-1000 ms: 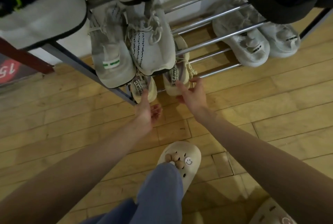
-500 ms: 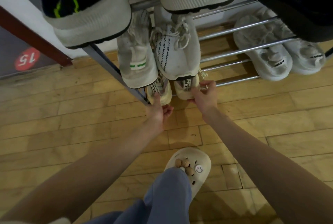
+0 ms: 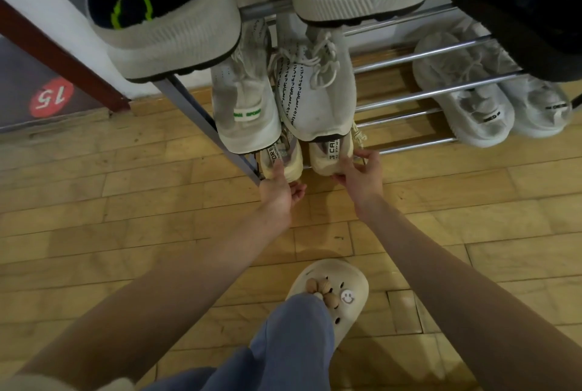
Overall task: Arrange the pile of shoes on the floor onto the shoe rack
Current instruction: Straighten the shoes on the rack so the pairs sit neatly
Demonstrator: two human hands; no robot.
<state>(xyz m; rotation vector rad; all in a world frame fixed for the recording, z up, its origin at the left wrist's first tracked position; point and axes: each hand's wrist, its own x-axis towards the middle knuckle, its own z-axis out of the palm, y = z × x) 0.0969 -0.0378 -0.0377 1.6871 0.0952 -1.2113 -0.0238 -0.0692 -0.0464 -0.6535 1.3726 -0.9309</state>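
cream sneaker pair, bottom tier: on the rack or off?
On. Both cream sneakers sit on the bottom rails, heels out; left hand and right hand touch the heels.

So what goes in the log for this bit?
left hand touches left cream shoe | right hand grips right cream shoe | bottom shelf

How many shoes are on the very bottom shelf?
4. Two cream ones at the left: the left hand touches one, the right hand grips the other. Two white ones sit at the right. More may be hidden.
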